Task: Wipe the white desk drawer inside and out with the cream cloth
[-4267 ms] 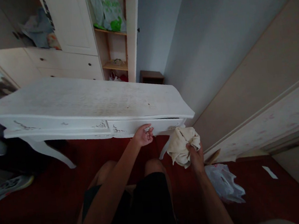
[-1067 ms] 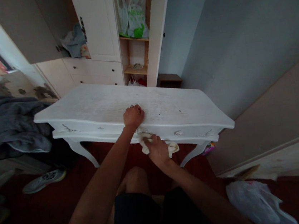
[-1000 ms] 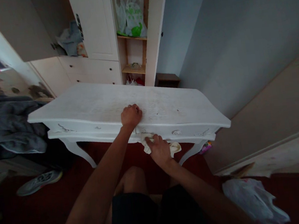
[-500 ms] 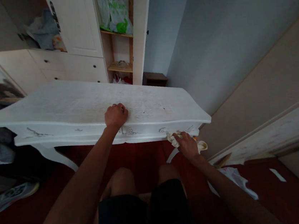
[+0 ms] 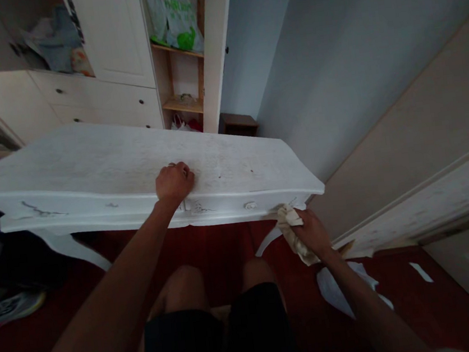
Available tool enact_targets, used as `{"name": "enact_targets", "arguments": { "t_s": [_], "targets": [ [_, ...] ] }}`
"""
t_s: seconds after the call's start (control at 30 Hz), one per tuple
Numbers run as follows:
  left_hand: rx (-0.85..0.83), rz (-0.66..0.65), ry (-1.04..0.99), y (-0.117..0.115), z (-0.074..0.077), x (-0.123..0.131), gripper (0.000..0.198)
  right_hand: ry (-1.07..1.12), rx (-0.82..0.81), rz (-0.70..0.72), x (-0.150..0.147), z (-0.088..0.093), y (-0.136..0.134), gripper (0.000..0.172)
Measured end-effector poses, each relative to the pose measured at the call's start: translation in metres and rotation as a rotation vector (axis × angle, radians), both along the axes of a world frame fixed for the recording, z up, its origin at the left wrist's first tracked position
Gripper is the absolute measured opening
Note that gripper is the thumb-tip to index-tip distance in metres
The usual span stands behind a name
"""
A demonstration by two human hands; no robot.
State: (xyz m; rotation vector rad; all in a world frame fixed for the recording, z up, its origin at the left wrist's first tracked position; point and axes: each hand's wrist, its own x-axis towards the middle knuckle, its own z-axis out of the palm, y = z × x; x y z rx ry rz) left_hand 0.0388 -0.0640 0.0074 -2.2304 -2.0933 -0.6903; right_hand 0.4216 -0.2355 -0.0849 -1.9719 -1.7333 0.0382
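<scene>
A white desk (image 5: 130,154) with curved edges and carved drawer fronts stands before me, its top scuffed with grey marks. My left hand (image 5: 175,181) rests as a closed fist on the desk top near the front edge; I see nothing in it. At the right end of the drawer front, my right hand (image 5: 311,230) grips a crumpled cream cloth (image 5: 294,234), held against the lower right corner, with part of it hanging down. To the left of the cloth is a white drawer knob (image 5: 250,205).
Behind the desk is a white wardrobe (image 5: 117,37) with open doors and plastic bags (image 5: 180,15) on a shelf. A wall (image 5: 378,97) runs close on the right. On the red floor lie a white plastic bag (image 5: 336,291) and a shoe (image 5: 13,311).
My right hand has moved right with the cloth, from beside the knob to the drawer front's corner, and more cloth hangs down. My left fist stays on the desk; the view has shifted slightly.
</scene>
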Motion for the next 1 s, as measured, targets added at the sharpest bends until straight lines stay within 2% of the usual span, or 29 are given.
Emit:
{"name": "enact_targets", "arguments": {
  "t_s": [0.13,0.3,0.47,0.7,0.77,0.9,1.0],
  "targets": [
    [0.013,-0.052,0.047,-0.003,0.000,0.001,0.041,0.019,0.098,0.082,-0.022,-0.001,0.008,0.044],
    [0.065,-0.105,0.143,-0.005,-0.001,0.000,0.050,0.091,0.141,0.266,-0.050,-0.009,0.038,0.040],
    [0.027,-0.153,0.169,-0.003,-0.003,-0.001,0.048,0.123,0.177,0.256,-0.057,-0.012,0.058,0.034],
    [0.030,-0.133,0.148,-0.002,-0.004,-0.001,0.049,0.125,0.164,0.177,-0.060,-0.010,0.060,0.031],
    [0.021,-0.133,0.135,-0.002,-0.004,-0.001,0.049,0.148,0.155,0.240,-0.059,-0.007,0.060,0.032],
    [0.019,-0.122,0.119,-0.002,-0.004,-0.001,0.048,0.173,0.116,0.474,-0.053,0.004,0.056,0.034],
    [0.013,-0.108,0.120,-0.003,-0.003,0.000,0.046,0.179,0.115,0.513,-0.055,0.012,0.048,0.031]
  ]
}}
